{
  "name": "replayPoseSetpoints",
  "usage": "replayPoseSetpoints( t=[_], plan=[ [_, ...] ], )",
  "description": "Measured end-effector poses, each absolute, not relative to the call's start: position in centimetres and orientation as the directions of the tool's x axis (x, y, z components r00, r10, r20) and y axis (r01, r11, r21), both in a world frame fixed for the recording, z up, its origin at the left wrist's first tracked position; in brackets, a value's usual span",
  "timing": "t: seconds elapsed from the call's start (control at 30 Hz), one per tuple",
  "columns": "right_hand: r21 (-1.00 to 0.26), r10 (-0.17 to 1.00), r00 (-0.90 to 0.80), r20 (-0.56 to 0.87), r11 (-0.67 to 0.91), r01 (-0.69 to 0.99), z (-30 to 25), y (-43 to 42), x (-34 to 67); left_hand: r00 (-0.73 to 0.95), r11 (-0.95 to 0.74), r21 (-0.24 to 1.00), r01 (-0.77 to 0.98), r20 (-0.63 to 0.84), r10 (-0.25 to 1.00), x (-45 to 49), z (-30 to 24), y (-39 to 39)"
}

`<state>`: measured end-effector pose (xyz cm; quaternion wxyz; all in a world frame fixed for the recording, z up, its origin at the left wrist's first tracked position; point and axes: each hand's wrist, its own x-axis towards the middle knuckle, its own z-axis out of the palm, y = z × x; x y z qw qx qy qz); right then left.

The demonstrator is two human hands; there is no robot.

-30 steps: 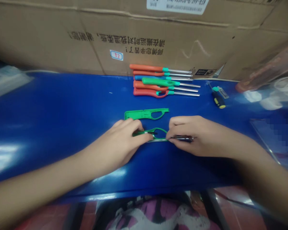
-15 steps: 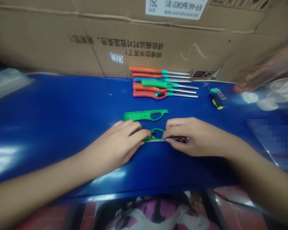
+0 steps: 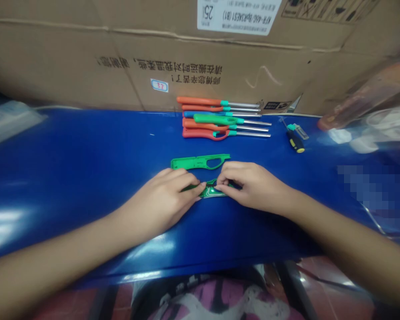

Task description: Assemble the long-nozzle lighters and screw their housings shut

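On the blue table [image 3: 73, 164] my left hand [image 3: 163, 202] and my right hand [image 3: 253, 186] meet over a green plastic lighter shell half [image 3: 209, 191]. Both hands pinch it with closed fingers, the left on its handle end, the right on its front end. Most of the piece is hidden under my fingers. A second green shell half [image 3: 200, 162] lies flat just beyond my hands, untouched. Whether my right hand still holds the thin metal tube is hidden.
A row of several finished long lighters [image 3: 220, 118], orange, blue and green with metal tubes, lies at the back. A small yellow-and-black screwdriver [image 3: 295, 141] rests to their right. A big cardboard box [image 3: 173, 49] walls off the far edge. Plastic bags [image 3: 370, 120] sit at right.
My right hand has slid left along the green piece toward my left hand. The dark metal tube that stuck out under it is no longer seen.
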<state>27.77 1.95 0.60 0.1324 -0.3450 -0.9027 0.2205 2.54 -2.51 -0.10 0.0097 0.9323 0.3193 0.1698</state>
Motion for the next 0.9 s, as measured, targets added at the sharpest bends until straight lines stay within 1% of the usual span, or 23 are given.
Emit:
replayPoseSetpoints(
  t=[0.1,0.2,0.3,0.47,0.77,0.83,0.9],
  plan=[
    [-0.52,0.712,-0.696,0.094,0.631,0.576,0.7,1.8,27.5,0.744,-0.798,0.103,0.594,0.307,0.594,2.6,-0.1,-2.5],
    [-0.547,0.731,-0.673,0.11,0.61,0.573,0.7,1.7,27.4,0.735,-0.794,0.131,0.593,0.314,0.601,2.6,-0.2,-2.4],
    [-0.55,0.72,-0.678,0.15,0.63,0.548,0.6,1.6,27.3,0.73,-0.796,0.163,0.583,0.324,0.602,2.6,-0.4,-2.3],
    [-0.566,0.706,-0.683,0.188,0.646,0.512,0.4,1.7,27.4,0.73,-0.802,0.178,0.57,0.338,0.594,2.4,-0.6,-2.3],
    [-0.57,0.703,-0.694,0.156,0.638,0.518,0.9,2.0,27.5,0.738,-0.787,0.155,0.598,0.276,0.615,2.6,-0.3,-2.4],
    [-0.555,0.734,-0.636,0.236,0.64,0.532,1.3,2.9,28.2,0.74,-0.786,0.15,0.6,0.271,0.616,2.5,-0.3,-2.4],
    [-0.514,0.778,-0.498,0.382,0.627,0.586,1.8,4.5,29.7,0.744,-0.791,0.149,0.593,0.275,0.609,2.4,-0.2,-2.4]
  ],
)
